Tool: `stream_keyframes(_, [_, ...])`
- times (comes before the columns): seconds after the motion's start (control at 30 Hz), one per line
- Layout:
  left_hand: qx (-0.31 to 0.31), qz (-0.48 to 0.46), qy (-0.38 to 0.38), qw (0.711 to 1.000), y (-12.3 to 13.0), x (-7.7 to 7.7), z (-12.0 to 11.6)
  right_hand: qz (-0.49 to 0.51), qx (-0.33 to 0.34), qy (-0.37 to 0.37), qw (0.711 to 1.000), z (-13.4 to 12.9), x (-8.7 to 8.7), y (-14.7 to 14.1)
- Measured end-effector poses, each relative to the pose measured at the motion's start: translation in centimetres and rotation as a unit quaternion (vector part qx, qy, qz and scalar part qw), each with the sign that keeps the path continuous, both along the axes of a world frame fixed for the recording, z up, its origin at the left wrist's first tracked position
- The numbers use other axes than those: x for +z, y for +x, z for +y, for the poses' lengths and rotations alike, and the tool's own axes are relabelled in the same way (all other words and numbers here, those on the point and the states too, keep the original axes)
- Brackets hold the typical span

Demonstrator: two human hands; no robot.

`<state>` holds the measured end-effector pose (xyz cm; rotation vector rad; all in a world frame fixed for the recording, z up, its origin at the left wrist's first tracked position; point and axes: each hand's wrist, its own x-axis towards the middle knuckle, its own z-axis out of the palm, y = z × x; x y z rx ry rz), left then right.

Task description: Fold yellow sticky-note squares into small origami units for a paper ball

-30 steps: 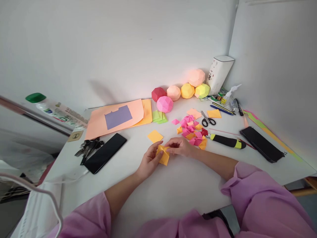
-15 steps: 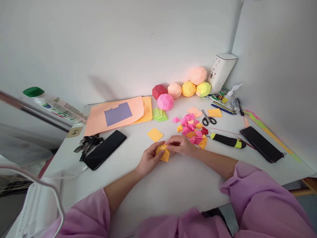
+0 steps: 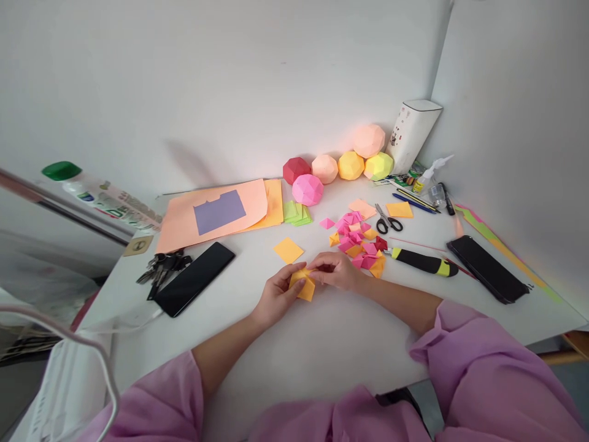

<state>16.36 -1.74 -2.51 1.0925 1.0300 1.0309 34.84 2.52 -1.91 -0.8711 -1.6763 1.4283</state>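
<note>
A small orange paper square [image 3: 304, 291], partly folded, is held between my two hands above the white table. My left hand [image 3: 278, 296] grips its left side, with the thumb lying on top. The fingertips of my right hand [image 3: 337, 270] pinch its upper right edge, hiding that corner. Just behind my hands lies a flat orange paper square [image 3: 288, 250]. To the right of my right hand is a pile of small folded paper pieces [image 3: 353, 236] in pink, orange and red.
Faceted paper balls [image 3: 308, 189] stand along the wall, with green paper squares [image 3: 297, 213] in front. Scissors [image 3: 389, 220] and a black-and-yellow handled tool [image 3: 423, 261] lie right. A phone [image 3: 196, 279], keys [image 3: 163, 267] and large paper sheets [image 3: 177, 224] are left.
Hardly anything differs. Both hands keep hold of the orange paper square in the same place, with only a slight shift of the fingers.
</note>
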Motion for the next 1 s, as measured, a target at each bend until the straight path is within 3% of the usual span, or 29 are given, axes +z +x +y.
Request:
stream_keyframes(0.37, [-0.002,-0.015,-0.011,1.0,0.01,0.08,-0.07,-0.015,0.005,0.013,1.0,0.05,-0.23,-0.02])
stream_keyframes(0.83, [0.021,-0.014,-0.014,1.0,-0.03,-0.63,0.09,-0.054,-0.01,0.189,0.98,-0.41,-0.01,-0.25])
stream_keyframes(1.0, [0.043,-0.007,-0.012,0.999,0.11,-0.48,0.09,-0.062,-0.008,0.216,0.974,-0.61,-0.38,-0.41])
